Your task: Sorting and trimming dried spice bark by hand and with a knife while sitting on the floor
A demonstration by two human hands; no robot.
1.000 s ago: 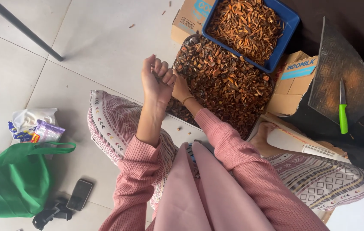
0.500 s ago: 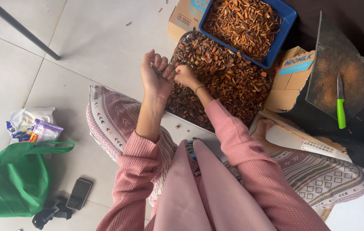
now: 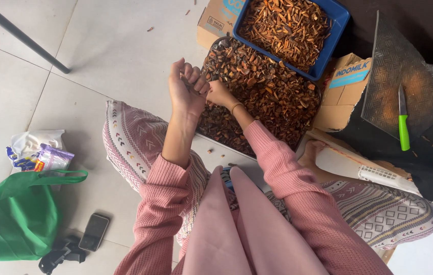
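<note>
Above dark tray (image 3: 305, 133) | left hand (image 3: 186, 91) clenched on brown piece | right hand (image 3: 220, 93) pinching it

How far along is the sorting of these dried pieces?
Done: the blue tray is heaped with orange-brown strips. In hand: the left hand and right hand meet over a small piece, hidden between them. Left: the dark tray remains full of unsorted brown pieces.
</note>
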